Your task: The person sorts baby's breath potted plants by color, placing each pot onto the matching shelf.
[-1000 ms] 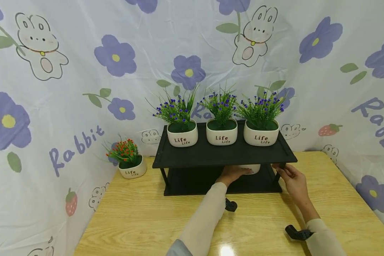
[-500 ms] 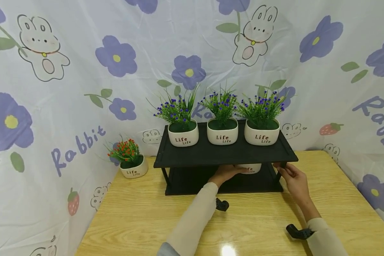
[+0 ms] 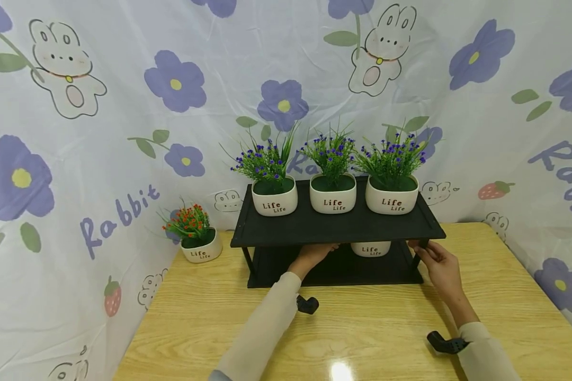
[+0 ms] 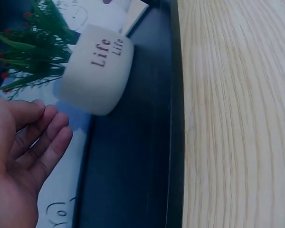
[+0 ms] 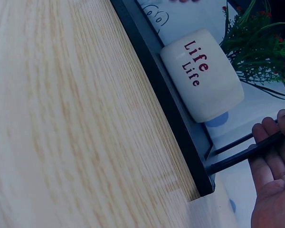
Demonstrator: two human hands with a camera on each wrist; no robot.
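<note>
And now, beneath the upper board of the black two-tier shelf (image 3: 333,231), the left hand (image 3: 313,254) is seen with nothing held in it, its fingers loosely bent and the thumb brought close to the fingertips. Just beside those fingertips, with a gap left between, the white rounded pot of red flowers (image 3: 371,249) is carried upright by the lower board, towards the right end. The words "Life Life" are shown on its front, and its green leaves and small red blooms are hidden from the head view by the board above, though caught by both wrist cameras.

Over on the right, the slim black round post (image 5: 240,157) is clasped by the right hand (image 3: 440,270), the fingers wrapped behind it and the thumb laid near them.

Up top, three white pots of purple flowers (image 3: 275,205) are lined up side by side, each marked with the same words. Off to the left, a second red-flowered white pot (image 3: 203,251) is stood on the pale wood-grain table (image 3: 386,328), backed by a white cloth printed with rabbits and purple flowers (image 3: 233,53).
</note>
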